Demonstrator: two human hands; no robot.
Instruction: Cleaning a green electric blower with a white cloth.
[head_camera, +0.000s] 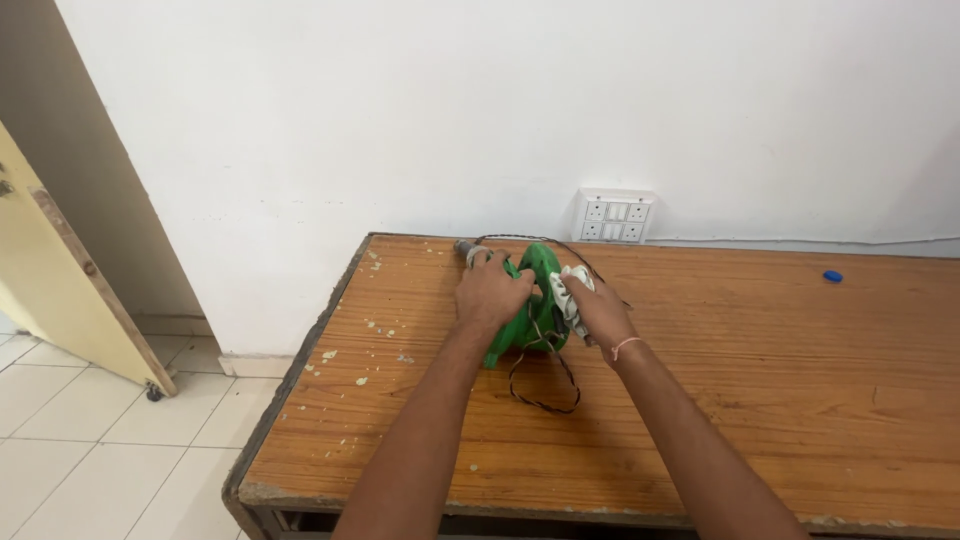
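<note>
Both forearms are bare, no sleeves in sight; a thin pale thread band (626, 346) circles the right wrist

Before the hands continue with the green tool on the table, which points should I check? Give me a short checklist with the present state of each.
1. Left hand steadies the green tool: ok, it lies over the tool's left side.
2. Right hand holds the white cloth against the tool: ok.
3. Tool rests on the wooden table, away from the edges: ok.
4. Dark cord free of the hands: ok for the loop lying toward the person; the rest is partly hidden.
5. Cord plugged into the wall socket panel: cannot tell.
6. Small blue cap out of the way: ok, far to the right.
</note>
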